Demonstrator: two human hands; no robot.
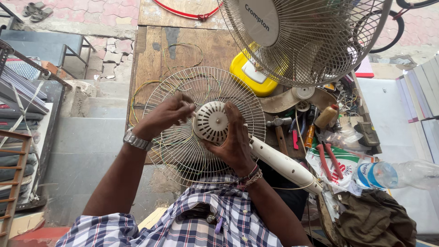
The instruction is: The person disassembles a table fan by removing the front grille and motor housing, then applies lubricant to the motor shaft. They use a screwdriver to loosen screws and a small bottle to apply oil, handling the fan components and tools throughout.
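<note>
Checked shirt lowest in view; above it, right hand (pixel 234 142) clamps the white motor housing (pixel 211 121) from its right side. Left hand (pixel 165 114), fingers pinched together, touches the housing's upper-left edge, against the wire guard (pixel 183 151).

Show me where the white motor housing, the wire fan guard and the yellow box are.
white motor housing (pixel 211 121), head view, on its vented round back.
wire fan guard (pixel 185 153), head view, on its lower left wires.
yellow box (pixel 241 73), head view, on its left yellow edge.
</note>
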